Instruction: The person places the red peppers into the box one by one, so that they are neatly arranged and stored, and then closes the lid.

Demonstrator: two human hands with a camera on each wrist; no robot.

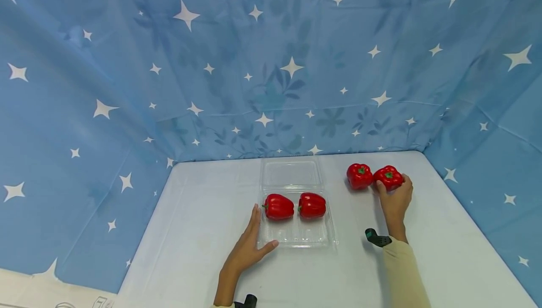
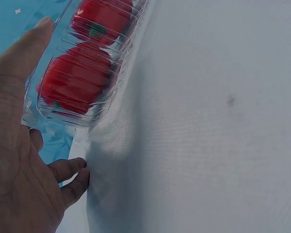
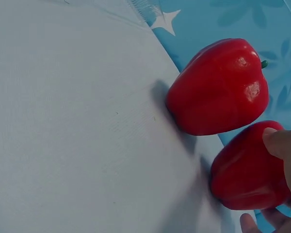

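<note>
While the right hand [image 1: 394, 201] curls round the far-right pepper [image 1: 388, 177] near the table's [image 1: 203, 232] back right corner, touching its neighbour [image 1: 359, 175], the left hand [image 1: 251, 247] lies flat and relaxed against the clear tray [image 1: 296, 238]. The pepper looks light, firm and glossy, likely slippery, so gripping its broad sides seems best. No label or writing shows.

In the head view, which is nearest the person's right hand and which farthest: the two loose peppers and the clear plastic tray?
1. Right loose pepper: under the right hand, fingers curled round it.
2. Left loose pepper: just beside the first, towards the middle.
3. Clear plastic tray: farthest, at the table's centre, by the left hand.
</note>
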